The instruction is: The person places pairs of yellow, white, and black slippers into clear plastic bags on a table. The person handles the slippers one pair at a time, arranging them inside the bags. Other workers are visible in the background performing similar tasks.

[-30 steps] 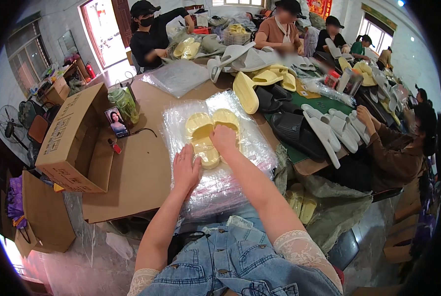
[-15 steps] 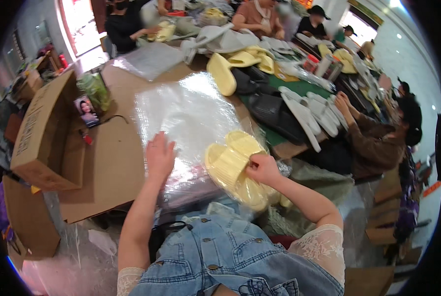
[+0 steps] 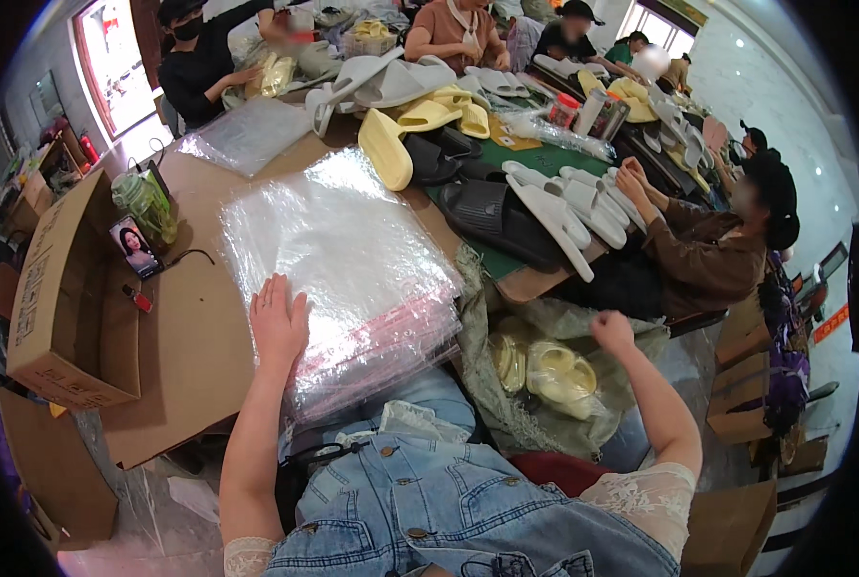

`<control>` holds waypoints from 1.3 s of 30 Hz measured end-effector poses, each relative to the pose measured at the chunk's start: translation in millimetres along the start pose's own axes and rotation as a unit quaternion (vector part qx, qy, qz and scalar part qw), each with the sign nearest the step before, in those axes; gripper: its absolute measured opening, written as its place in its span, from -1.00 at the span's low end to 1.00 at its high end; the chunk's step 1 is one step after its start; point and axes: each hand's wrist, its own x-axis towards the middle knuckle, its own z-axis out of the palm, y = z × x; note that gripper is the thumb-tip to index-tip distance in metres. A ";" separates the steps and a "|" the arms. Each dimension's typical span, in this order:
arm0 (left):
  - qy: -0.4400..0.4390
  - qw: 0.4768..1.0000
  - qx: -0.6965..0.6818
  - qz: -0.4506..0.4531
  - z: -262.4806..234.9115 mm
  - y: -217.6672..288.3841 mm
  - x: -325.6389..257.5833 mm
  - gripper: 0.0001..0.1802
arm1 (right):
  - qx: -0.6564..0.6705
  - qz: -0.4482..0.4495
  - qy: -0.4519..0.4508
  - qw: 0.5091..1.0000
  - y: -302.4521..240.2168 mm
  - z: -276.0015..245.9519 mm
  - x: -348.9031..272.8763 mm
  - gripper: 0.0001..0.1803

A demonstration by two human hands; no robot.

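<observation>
My left hand (image 3: 277, 325) lies flat, fingers extended, on the left side of a stack of clear plastic bags (image 3: 343, 231) with pinkish lower edges. To the right, my right hand (image 3: 612, 332) is raised with its fingers curled in, and nothing shows in it. Just below and left of that hand, a pair of yellow slippers (image 3: 562, 373) in a clear bag lies in an open grey-green woven sack (image 3: 476, 332). More bagged yellow slippers (image 3: 509, 361) sit beside the pair.
An open cardboard box (image 3: 74, 298) stands at the left, near a phone (image 3: 133, 245) and a green jar (image 3: 151, 204). Black slippers (image 3: 497, 216), grey slippers (image 3: 579, 207) and yellow slippers (image 3: 384, 149) lie beyond the bags. A co-worker (image 3: 713, 260) sits at the right.
My right hand has let go of the bagged yellow slippers and moved right. That pair has gone from over the bag stack into the sack. My left hand stays on the bags.
</observation>
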 end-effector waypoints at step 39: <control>0.012 0.999 -0.018 -0.032 -0.7 1.7 -4.4 -0.38 | 0.677 -0.334 0.109 0.646 -347.2 -122.3 59.3 -0.59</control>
